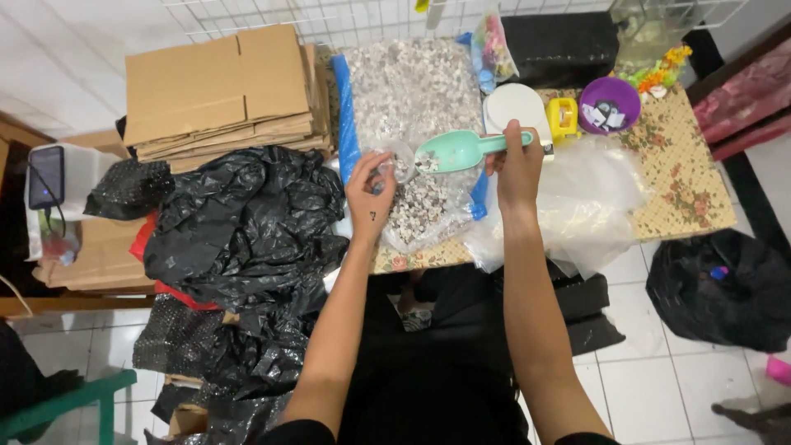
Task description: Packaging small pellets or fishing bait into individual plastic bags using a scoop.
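Mint scoop (pixel 457 151) over small clear bag (pixel 401 164)

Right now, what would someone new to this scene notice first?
The two hands at centre: the right hand holds a mint green scoop tipped toward a small clear bag pinched in the left hand, above a big bag of speckled bits. Left of them lie crumpled black plastic and flattened cardboard.

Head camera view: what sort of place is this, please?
Probably a small home packing corner. Flattened cardboard boxes are stacked, a large clear bag of small pieces lies open, and the right hand holds a green scoop beside black plastic bags.
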